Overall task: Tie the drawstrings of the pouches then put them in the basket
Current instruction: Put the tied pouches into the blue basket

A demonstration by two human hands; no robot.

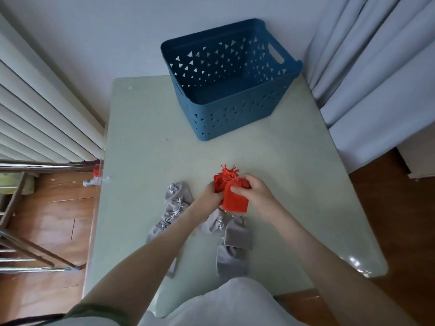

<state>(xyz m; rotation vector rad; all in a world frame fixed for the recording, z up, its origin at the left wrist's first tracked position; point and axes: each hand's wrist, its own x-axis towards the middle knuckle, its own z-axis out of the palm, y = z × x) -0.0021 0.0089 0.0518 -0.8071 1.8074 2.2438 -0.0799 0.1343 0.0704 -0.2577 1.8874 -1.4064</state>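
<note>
A bunch of red drawstring pouches [235, 198] is held over the middle of the pale green table [146, 142]. My left hand [211, 192] grips the bunch from the left. My right hand [253, 190] holds the front red pouch, thumb pressed on its face. Frayed red drawstring ends [229, 171] stick up behind the hands. Several grey pouches [175, 208] lie in a row at the left, and more grey pouches [237, 236] lie below the hands. The blue perforated basket [226, 118] stands at the far side of the table; nothing shows inside it.
A white radiator [42, 114] runs along the left, with a valve [95, 177] by the table's edge. A grey curtain [376, 78] hangs at the right beside the basket. Wooden floor lies on both sides. A metal rack [28, 250] stands at the lower left.
</note>
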